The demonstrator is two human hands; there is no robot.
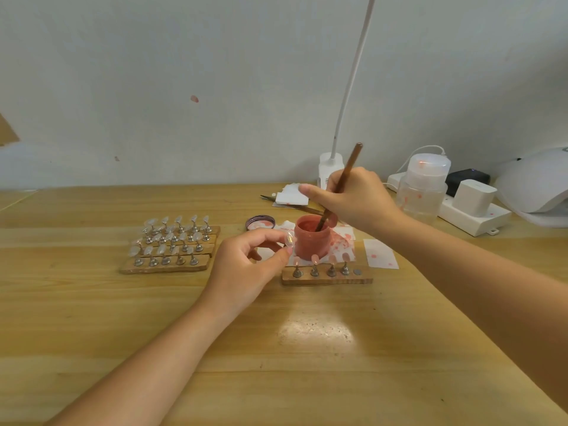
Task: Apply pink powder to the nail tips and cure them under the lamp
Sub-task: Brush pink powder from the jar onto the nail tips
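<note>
At centre frame your right hand (353,195) grips a brown brush (339,186), fingers curled round its handle, with the tip dipped into the open pink powder jar (312,241) on the wooden table (153,318). Just left of the jar, your left hand (246,265) pinches a clear nail tip (289,240) between thumb and forefinger. Below the jar a wooden strip (327,276) carries four pink tips on stands, a larger rack of clear tips (172,244) sits at centre left, and the white curing lamp (534,186) lies at the right edge.

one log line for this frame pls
step: load brush | right hand: brush in pink jar | left hand: pinches clear nail tip
</note>
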